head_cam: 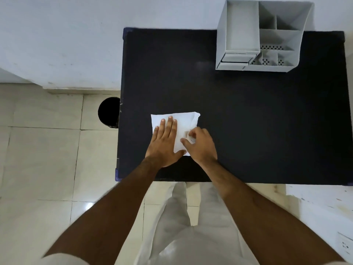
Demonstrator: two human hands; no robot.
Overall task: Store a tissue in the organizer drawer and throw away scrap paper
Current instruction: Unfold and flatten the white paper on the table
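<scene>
A white tissue point(186, 121) lies flat on the black table point(248, 121), near its front left. My left hand point(164, 142) rests palm down on the tissue's left half, fingers straight and together. My right hand point(200, 145) has its fingers curled and pinches the tissue's lower right edge, lifting a small fold. The grey organizer point(261, 35) stands at the table's far right; its small drawer point(236, 59) at the lower left of it looks shut. No scrap paper shows apart from the tissue.
A round black bin point(108, 112) stands on the tiled floor just left of the table's left edge. A light wall runs behind the table. A white socket strip point(344, 243) lies at the lower right.
</scene>
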